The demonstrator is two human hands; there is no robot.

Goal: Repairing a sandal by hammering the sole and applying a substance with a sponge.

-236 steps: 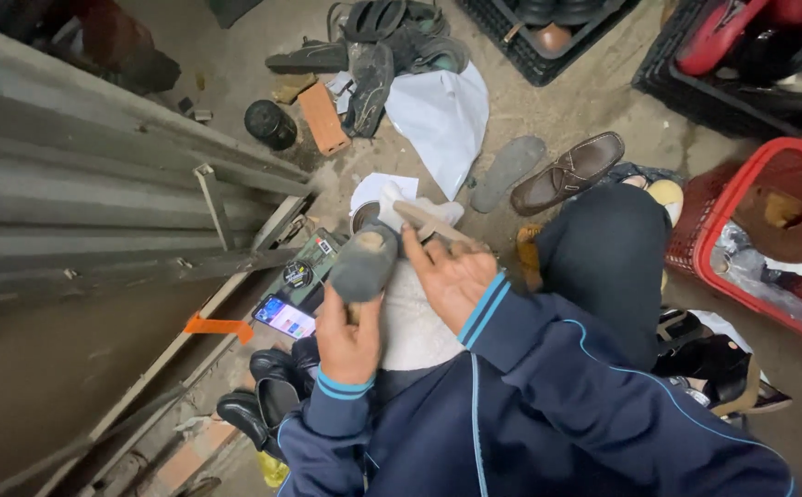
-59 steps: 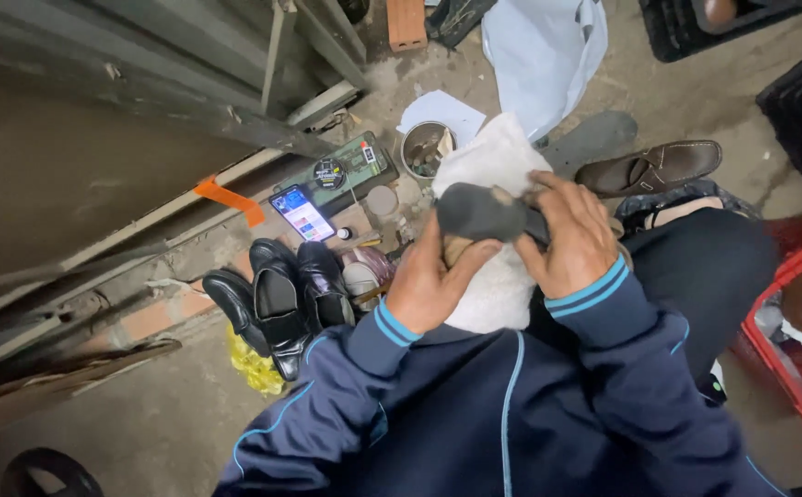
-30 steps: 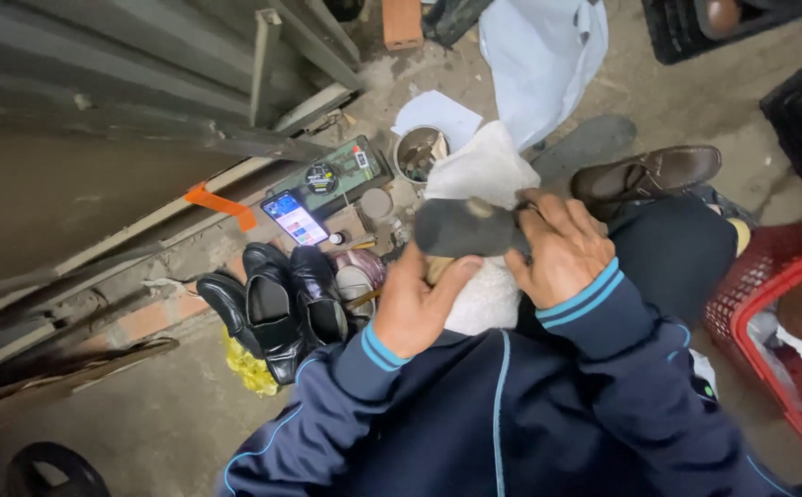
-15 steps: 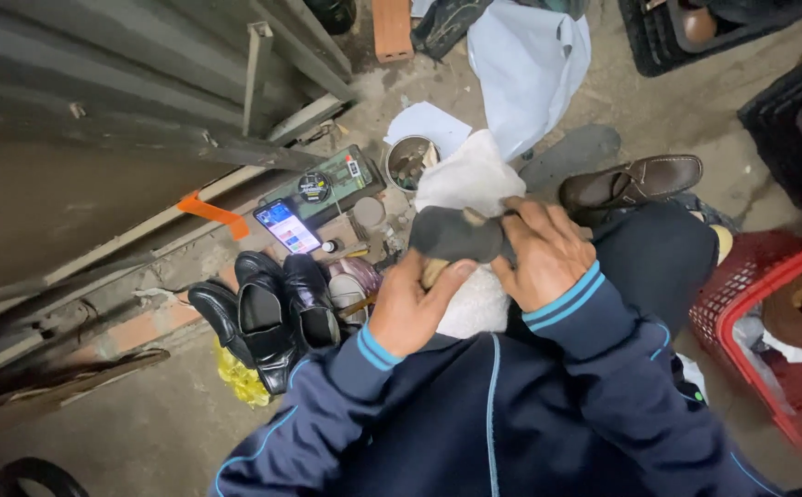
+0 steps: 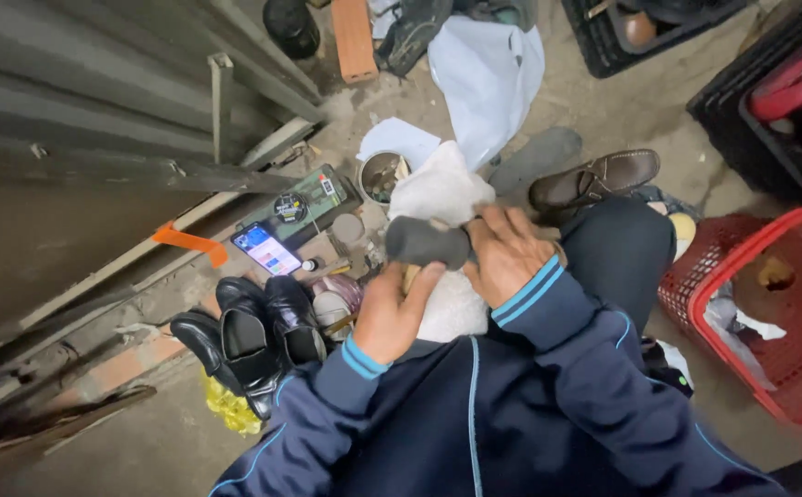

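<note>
Red plastic basket [image 5: 788, 368], at the person's right: holds crumpled white scraps and a brownish lump, kind unclear. Black crates [image 5: 769, 101] at top right, cut off by the frame; contents indistinct. Small round tin [image 5: 381, 175] beside the white cloth [image 5: 438, 193]; contents unreadable. Dark shoe [image 5: 427, 242] sits over the lap on the cloth, left hand [image 5: 392, 313] fingers curled under it, right hand [image 5: 504, 253] clasping its upper.

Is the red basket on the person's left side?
No, the red basket sits on the floor to the person's right, beyond the right hand, while black shoes lie to the left.
</note>
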